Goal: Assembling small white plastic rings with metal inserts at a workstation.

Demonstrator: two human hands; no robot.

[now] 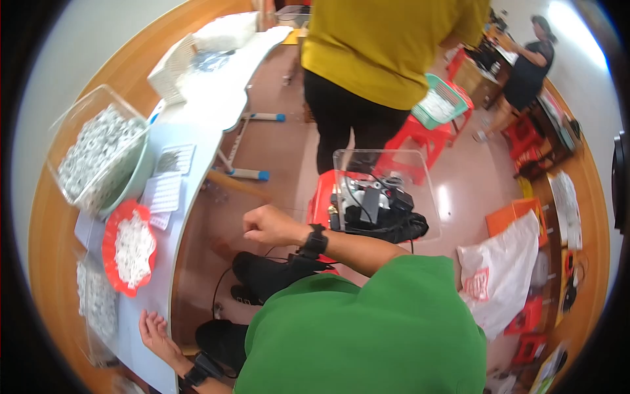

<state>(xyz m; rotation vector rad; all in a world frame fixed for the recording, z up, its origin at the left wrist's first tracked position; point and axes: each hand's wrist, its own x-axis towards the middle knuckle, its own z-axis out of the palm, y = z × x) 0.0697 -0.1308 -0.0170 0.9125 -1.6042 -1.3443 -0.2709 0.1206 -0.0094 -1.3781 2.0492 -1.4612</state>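
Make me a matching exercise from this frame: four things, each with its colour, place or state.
Things:
1. wavy bowl
2. sack
3. left hand
4. right hand

Matches:
A. by the table's edge
B. red
C. curled, away from the table
D. mostly white

Pairs: 1-B, 2-D, 3-A, 4-C

The white table [200, 134] looks smooth and slightly glossy, and the red bowl [110, 253] is shiny plastic. The clear box [421, 176] is hard, glossy plastic, the white bag [510, 266] crinkled plastic; the green shirt [361, 328] is matt cloth, and the floor [449, 213] is smooth and reflective.
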